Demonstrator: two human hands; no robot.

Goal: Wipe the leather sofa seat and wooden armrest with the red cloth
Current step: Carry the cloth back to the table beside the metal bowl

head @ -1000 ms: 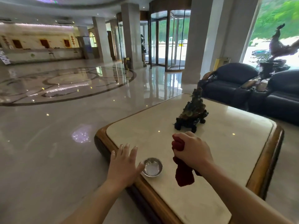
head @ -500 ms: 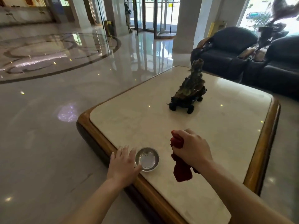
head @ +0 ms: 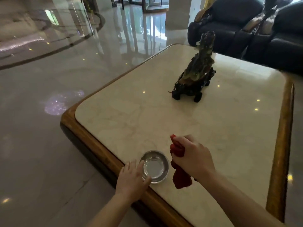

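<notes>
The right hand (head: pixel 195 158) is clenched around the bunched red cloth (head: pixel 179 169) above the pale marble surface (head: pixel 164 115) near its front edge. The left hand (head: pixel 132 178), fingers spread, touches the small round metal bowl (head: pixel 155 167) at that edge.

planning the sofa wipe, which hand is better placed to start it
Right. The right hand already grips the red cloth and is on the side nearer the leather sofa. The left hand rests at the metal bowl, without the cloth.
</notes>
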